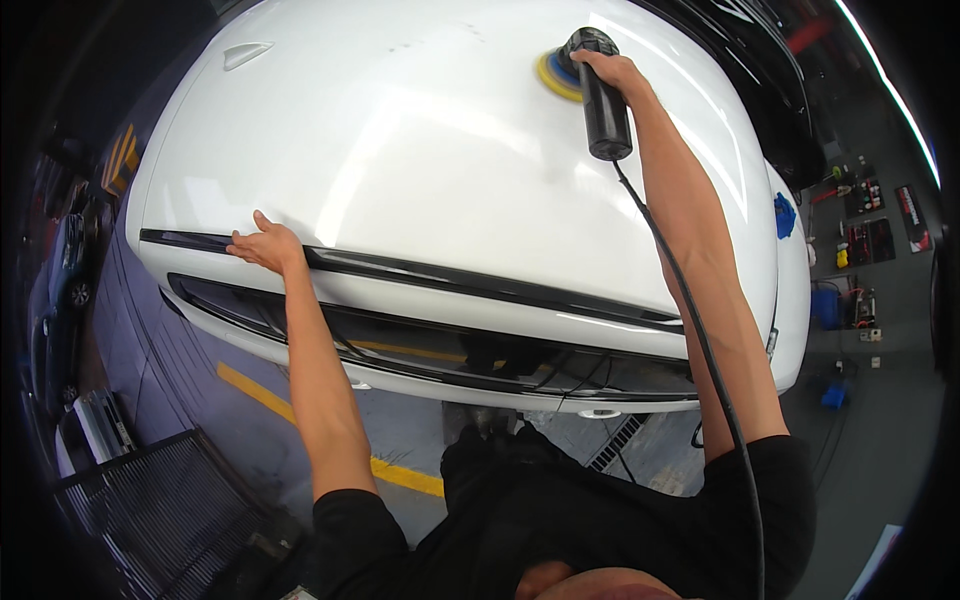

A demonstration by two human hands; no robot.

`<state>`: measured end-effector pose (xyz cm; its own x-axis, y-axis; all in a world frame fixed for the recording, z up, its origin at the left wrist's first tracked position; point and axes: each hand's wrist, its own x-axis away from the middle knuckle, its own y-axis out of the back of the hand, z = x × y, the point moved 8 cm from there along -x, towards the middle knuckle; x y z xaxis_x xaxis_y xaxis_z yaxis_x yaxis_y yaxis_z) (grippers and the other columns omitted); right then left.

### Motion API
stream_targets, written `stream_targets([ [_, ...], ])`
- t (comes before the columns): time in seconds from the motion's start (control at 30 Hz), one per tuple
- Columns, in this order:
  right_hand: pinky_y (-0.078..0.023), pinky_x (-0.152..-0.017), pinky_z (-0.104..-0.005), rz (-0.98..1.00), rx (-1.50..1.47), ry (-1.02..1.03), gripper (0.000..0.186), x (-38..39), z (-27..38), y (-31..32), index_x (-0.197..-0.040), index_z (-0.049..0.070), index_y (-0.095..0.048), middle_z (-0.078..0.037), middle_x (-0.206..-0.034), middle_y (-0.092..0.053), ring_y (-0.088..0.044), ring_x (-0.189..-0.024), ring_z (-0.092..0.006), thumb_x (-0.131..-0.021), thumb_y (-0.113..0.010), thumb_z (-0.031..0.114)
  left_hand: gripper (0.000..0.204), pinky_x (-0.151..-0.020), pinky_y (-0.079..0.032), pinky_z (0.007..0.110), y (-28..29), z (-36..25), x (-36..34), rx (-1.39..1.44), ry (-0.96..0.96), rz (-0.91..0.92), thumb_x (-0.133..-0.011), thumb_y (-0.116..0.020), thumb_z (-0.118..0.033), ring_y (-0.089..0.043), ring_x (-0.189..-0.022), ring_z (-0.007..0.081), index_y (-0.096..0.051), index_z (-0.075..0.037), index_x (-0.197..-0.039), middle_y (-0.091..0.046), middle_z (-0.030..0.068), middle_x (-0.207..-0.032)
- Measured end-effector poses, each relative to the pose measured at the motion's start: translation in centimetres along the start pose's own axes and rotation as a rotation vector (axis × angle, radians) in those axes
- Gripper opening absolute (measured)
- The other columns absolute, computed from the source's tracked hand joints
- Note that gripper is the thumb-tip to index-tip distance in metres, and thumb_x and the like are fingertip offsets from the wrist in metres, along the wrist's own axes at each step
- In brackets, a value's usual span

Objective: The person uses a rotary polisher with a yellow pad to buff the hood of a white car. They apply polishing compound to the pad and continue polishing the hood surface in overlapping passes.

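A black car polisher (607,118) rests its yellow and blue pad (557,78) against the white car roof (400,150), toward the far right. My right hand (613,70) grips the tool by its head, arm stretched far across the roof. From the tool's rear end a black cord (690,285) runs back along my right forearm and over my shoulder. On the left, my left hand (268,245) lies at the roof's near edge with fingers spread, over the black roof trim strip (450,284). It holds nothing.
A white fin antenna (247,55) rises from the roof at far left. A blue cloth (785,215) lies on the car at right. Tools hang on the dark wall (885,400). Dark slatted metalwork (165,510) stands lower left, near a yellow floor line (255,393).
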<state>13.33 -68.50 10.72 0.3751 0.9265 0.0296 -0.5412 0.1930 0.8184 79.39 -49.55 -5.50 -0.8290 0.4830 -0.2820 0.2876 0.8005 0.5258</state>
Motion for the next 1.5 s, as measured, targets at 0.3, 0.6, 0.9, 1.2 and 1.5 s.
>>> stream_targets([
  [0.3,-0.055,-0.079,-0.04,0.093,0.0,0.043,0.079,-5.1,6.4,-4.4,-0.12,-0.003,-0.068,-0.019,-0.103,-0.069,-0.069,-0.085,-0.0285,-0.073,-0.076,0.06,0.07,-0.122,-0.027,0.057,0.1,-0.3,0.4,-0.017,-0.028,-0.012,-0.106,-0.056,-0.036,-0.016,-0.152,0.0519,-0.028,0.013,-0.148,-0.017,0.0434,-0.157],
  [0.6,-0.059,-0.07,-0.0376,0.161,0.041,0.152,0.079,-8.2,14.4,-9.3,-0.12,-0.003,-0.064,-0.019,-0.095,-0.071,-0.071,-0.074,-0.0262,-0.074,-0.077,0.06,0.066,-0.124,-0.022,0.055,0.8,-0.6,0.9,0.007,-0.021,-0.045,-0.105,-0.058,-0.034,-0.015,-0.154,0.0488,-0.034,0.014,-0.145,-0.025,0.0427,-0.156],
  [0.9,-0.059,-0.074,-0.0388,0.236,0.11,0.23,0.084,-8.5,23.2,-16.2,-0.127,-0.001,-0.062,-0.02,-0.102,-0.07,-0.072,-0.078,-0.0271,-0.072,-0.077,0.061,0.063,-0.123,-0.024,0.056,0.9,-0.9,1.2,-0.007,0.007,0.006,-0.107,-0.054,-0.031,-0.015,-0.153,0.0506,-0.029,0.009,-0.149,-0.013,0.0402,-0.161],
  [1.2,-0.05,-0.1,-0.0441,0.277,0.142,0.318,0.082,-8.3,31.4,-23.4,-0.131,0.006,-0.068,-0.022,-0.128,-0.067,-0.069,-0.109,-0.0328,-0.074,-0.072,0.065,0.058,-0.123,-0.022,0.055,1.3,-1.5,1.4,0.043,0.014,0.002,-0.107,-0.055,-0.025,-0.017,-0.153,0.0504,-0.031,0.009,-0.148,-0.015,0.0411,-0.16],
  [1.5,-0.055,-0.086,-0.0433,0.311,0.115,0.351,0.09,-9.1,34.8,-26.8,-0.131,0.001,-0.063,-0.023,-0.12,-0.068,-0.07,-0.097,-0.0319,-0.07,-0.075,0.066,0.057,-0.123,-0.022,0.053,1.4,-2.1,1.5,0.071,-0.009,0.015,-0.106,-0.056,-0.021,-0.015,-0.153,0.0495,-0.032,0.01,-0.147,-0.017,0.0417,-0.159],
])
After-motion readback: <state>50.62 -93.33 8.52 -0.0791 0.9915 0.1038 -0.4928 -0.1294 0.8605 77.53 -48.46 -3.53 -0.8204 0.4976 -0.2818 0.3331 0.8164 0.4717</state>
